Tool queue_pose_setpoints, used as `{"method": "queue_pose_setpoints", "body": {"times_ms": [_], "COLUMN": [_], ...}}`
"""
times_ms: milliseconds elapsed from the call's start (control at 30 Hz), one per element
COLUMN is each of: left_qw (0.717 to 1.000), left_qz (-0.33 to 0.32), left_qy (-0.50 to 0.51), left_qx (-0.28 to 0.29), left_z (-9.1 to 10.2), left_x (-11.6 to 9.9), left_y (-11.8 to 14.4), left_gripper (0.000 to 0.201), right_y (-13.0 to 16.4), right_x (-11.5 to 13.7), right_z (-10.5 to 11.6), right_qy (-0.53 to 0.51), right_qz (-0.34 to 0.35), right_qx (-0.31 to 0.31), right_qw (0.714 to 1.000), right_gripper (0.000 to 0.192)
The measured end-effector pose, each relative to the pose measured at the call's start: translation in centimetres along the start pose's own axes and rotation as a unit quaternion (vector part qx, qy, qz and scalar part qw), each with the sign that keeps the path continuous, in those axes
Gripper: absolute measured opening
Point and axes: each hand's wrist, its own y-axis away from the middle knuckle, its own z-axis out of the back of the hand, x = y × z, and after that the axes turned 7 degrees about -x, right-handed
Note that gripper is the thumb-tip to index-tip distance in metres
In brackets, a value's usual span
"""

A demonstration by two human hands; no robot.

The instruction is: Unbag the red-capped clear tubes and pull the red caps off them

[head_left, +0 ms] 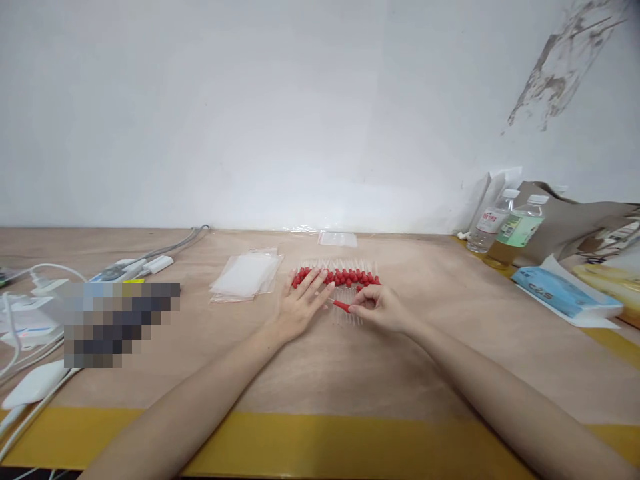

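Note:
A row of glass droppers with red rubber bulbs [350, 276] lies on the table, the clear tubes pointing toward the wall. Across its left part my left hand [296, 313] rests with fingers spread, the thumb close to the tube end of a single dropper. My right hand [377, 308] pinches that dropper [343, 306] by its red bulb, tube toward the left hand. More clear tubes [347, 319] lie below the row, pointing toward me. Part of the row is hidden under my left fingers.
Clear plastic bags [245, 275] are stacked on the left, and a small bag [338, 239] lies near the wall. Chargers and cables [45, 313] crowd the far left. On the right are a water bottle [493, 223], a tea-coloured drink bottle [520, 230] and a blue tissue pack [563, 293].

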Motion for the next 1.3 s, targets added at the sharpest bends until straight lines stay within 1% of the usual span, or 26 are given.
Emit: {"method": "queue_pose_setpoints", "body": {"times_ms": [67,133,167,233,300,367,467,600,767,900,1100,1300], "left_qw": [1.000,0.999,0.999,0.998,0.998,0.998,0.997,0.997,0.995,0.991,0.985,0.982], "left_qz": [-0.020,-0.029,-0.029,-0.026,-0.023,-0.024,-0.026,-0.024,-0.009,-0.009,0.002,0.006], "left_qy": [0.013,0.031,0.037,0.044,0.050,0.055,0.056,0.059,0.090,0.127,0.152,0.168], "left_qx": [0.004,0.010,0.014,0.019,0.028,0.036,0.038,0.040,0.052,0.050,0.081,0.085], "left_z": [0.0,-0.2,-0.3,-0.5,-0.5,-0.4,-0.3,-0.3,-0.5,-0.6,-0.1,0.2], "left_x": [0.0,-0.1,-0.2,-0.3,-0.5,-0.7,-1.0,-1.1,-1.0,-0.8,-0.8,-0.9], "left_y": [0.1,0.2,0.3,0.3,0.2,0.2,0.2,0.1,0.1,0.0,-0.3,-0.4], "left_gripper": [0.022,0.018,0.017,0.018,0.019,0.020,0.020,0.021,0.019,0.018,0.021,0.022], "right_y": [0.5,0.7,0.8,1.0,1.0,0.9,0.7,0.6,0.6,0.5,0.5,0.7], "right_x": [-0.1,0.0,0.1,0.3,0.5,0.6,0.3,-0.2,-0.5,-0.5,-0.9,-1.4], "right_z": [-0.3,-0.6,-0.8,-1.4,-2.3,-3.1,-4.1,-4.5,-4.2,-3.8,-3.5,-3.5], "right_qy": [0.041,0.104,0.138,0.196,0.232,0.247,0.248,0.236,0.218,0.218,0.227,0.231], "right_qz": [0.036,0.086,0.115,0.172,0.215,0.240,0.259,0.280,0.303,0.334,0.373,0.397], "right_qx": [-0.017,-0.059,-0.078,-0.107,-0.115,-0.114,-0.119,-0.129,-0.121,-0.117,-0.117,-0.127], "right_qw": [0.998,0.989,0.981,0.959,0.942,0.932,0.926,0.921,0.920,0.910,0.892,0.879], "right_gripper": [0.023,0.021,0.022,0.032,0.040,0.037,0.030,0.030,0.028,0.025,0.022,0.021]}}
